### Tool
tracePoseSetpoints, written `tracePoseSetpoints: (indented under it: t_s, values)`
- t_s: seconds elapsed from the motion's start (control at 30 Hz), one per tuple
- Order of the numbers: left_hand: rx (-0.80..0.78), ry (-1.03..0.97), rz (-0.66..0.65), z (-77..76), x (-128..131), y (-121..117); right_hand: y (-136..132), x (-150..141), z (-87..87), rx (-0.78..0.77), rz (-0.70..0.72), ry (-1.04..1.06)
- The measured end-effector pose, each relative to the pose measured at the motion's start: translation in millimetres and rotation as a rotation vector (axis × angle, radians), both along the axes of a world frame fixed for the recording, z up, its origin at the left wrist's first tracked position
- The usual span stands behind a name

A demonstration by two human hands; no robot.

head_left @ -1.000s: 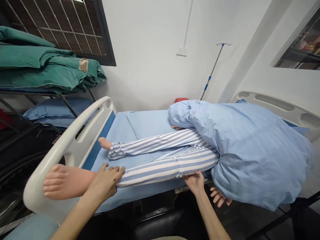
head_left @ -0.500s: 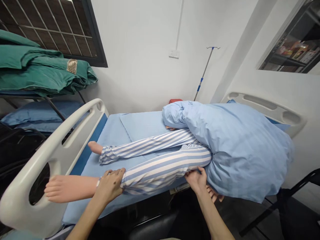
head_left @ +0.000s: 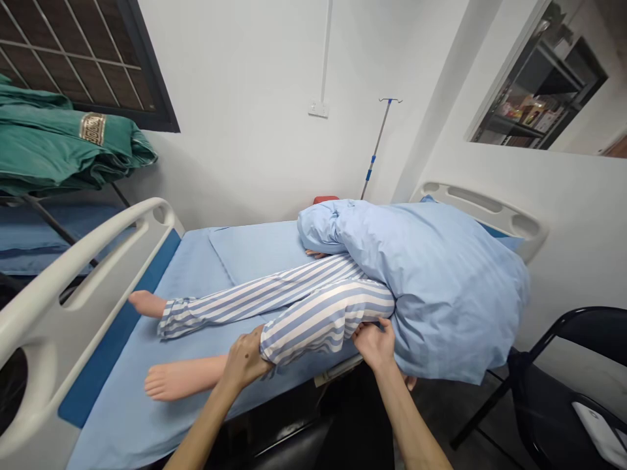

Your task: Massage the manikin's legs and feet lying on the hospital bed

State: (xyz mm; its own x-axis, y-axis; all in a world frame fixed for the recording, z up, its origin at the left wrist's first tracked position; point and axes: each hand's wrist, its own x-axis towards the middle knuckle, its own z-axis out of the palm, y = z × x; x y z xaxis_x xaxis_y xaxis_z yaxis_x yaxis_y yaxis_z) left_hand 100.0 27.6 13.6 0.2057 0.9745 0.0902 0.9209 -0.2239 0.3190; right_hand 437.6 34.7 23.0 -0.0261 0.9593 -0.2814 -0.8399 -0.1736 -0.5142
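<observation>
A manikin in blue-and-white striped trousers lies on the bed's light-blue sheet (head_left: 245, 245). My left hand (head_left: 246, 356) is wrapped round the lower shin of its near leg (head_left: 326, 320), at the trouser cuff. Beyond that hand the bare near foot (head_left: 179, 378) points left. Under the same leg, by the knee and thigh, my right hand (head_left: 376, 343) is closed against the striped cloth, its fingers partly hidden. The far leg (head_left: 259, 294) lies stretched out on the sheet. A bunched blue quilt (head_left: 441, 281) covers the upper body; part of a manikin hand (head_left: 410, 380) shows below it.
A white footboard (head_left: 112, 254) stands at the left, a headboard (head_left: 482, 202) at the right. Behind the bed rises an IV pole (head_left: 376, 147). A black chair (head_left: 533, 385) stands front right; green bedding (head_left: 63, 143) is piled at the left.
The near leg's knee is bent more, and its foot has been drawn right, away from the footboard. My left hand moved right with the shin. The camera view has also shifted.
</observation>
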Motion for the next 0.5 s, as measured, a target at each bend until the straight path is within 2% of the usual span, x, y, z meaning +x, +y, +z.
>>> tracePoseSetpoints:
  t_s: [0.27,0.4,0.5]
  values:
    - [-0.132,0.326,-0.043,43.6,-72,-3,4,-8,-13.8,0.027,-0.002,0.063]
    - [-0.091,0.418,-0.028,66.1,-114,-9,4,-17,-19.1,-0.017,0.005,0.118]
    - [-0.102,0.494,-0.025,84.4,-144,-16,3,-27,-30.0,-0.04,0.015,0.099]
